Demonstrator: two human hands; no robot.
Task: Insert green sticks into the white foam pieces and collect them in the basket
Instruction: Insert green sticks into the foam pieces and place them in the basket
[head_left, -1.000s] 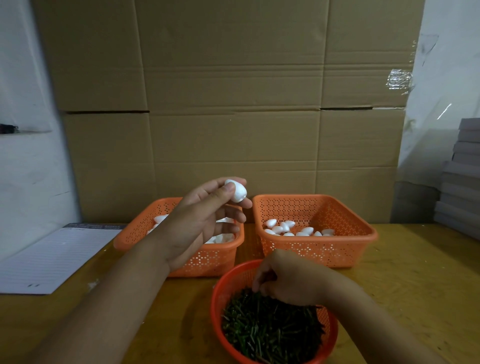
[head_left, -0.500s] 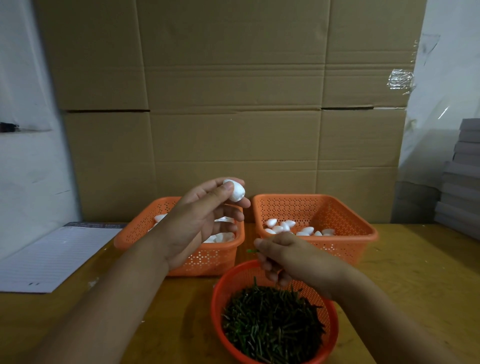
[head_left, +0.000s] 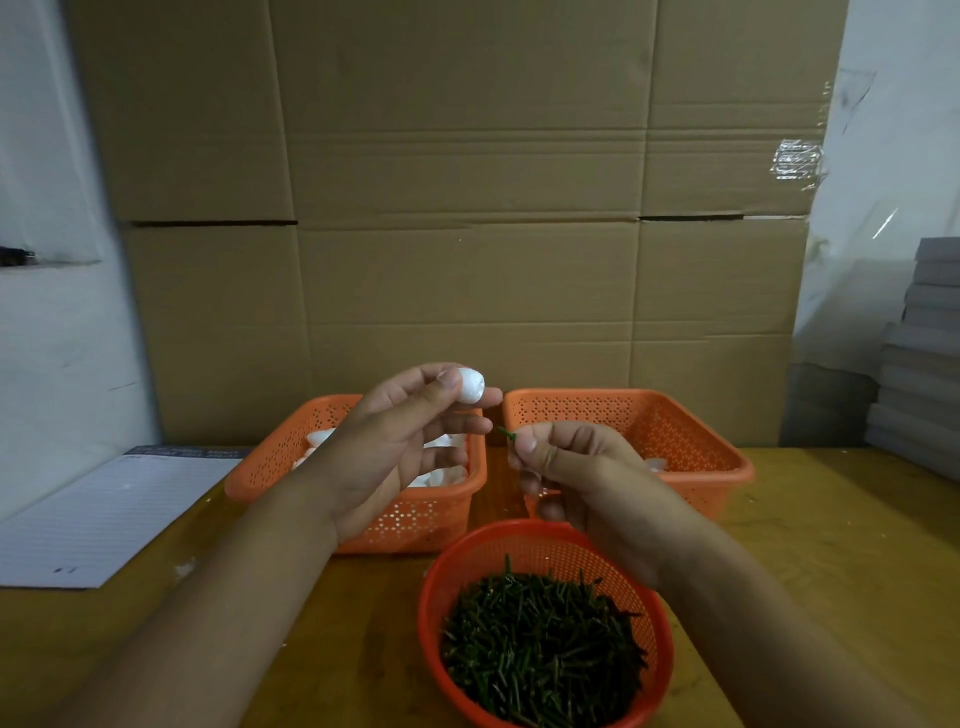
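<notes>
— Which way does the green stick (head_left: 506, 434) point?

— Up and to the left, toward the white foam piece (head_left: 469, 385). Only its short tip shows; the right hand (head_left: 571, 467) pinches it between thumb and forefinger, and the rest is hidden in the fingers.

— And the foam piece?

— Small, egg-shaped, plain white, long axis roughly upright with a slight tilt. The left hand (head_left: 395, 447) holds it at the fingertips, thumb in front, above the gap between the two square baskets. Stick tip and foam are near but apart.

— Count things for me.

— Two orange square baskets: the left basket (head_left: 363, 519) holds white foam pieces, mostly hidden by the hand; the right basket (head_left: 691, 447) shows one white bit behind the right hand. One round red basket (head_left: 447, 582) in front, heaped with dark green sticks (head_left: 540, 649), too many to count. One lined notepad (head_left: 104, 514) lies at the left on the wooden table (head_left: 831, 545).
</notes>
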